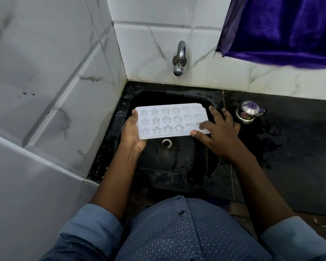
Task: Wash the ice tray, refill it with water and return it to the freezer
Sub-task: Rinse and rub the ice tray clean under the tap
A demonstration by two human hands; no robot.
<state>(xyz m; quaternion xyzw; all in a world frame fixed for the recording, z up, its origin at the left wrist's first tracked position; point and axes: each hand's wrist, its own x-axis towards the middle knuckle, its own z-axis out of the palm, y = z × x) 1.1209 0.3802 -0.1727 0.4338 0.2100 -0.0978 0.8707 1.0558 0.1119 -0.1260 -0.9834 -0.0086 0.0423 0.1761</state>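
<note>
A white plastic ice tray [169,120] with star- and flower-shaped cells is held level above the black sink [177,162], cells facing up. My left hand [133,132] grips its left end, palm under the tray and thumb on the rim. My right hand [217,132] is spread over the tray's right end, with the index finger and thumb touching its near right corner and the other fingers lifted off. The metal tap [179,58] juts from the tiled wall behind the sink, and no water runs from it.
A small steel kettle with a purple knob [249,112] stands on the wet black counter [290,147] right of the sink. White tiled walls close in the left side and back. A purple cloth [282,29] hangs at top right. The drain [166,143] lies below the tray.
</note>
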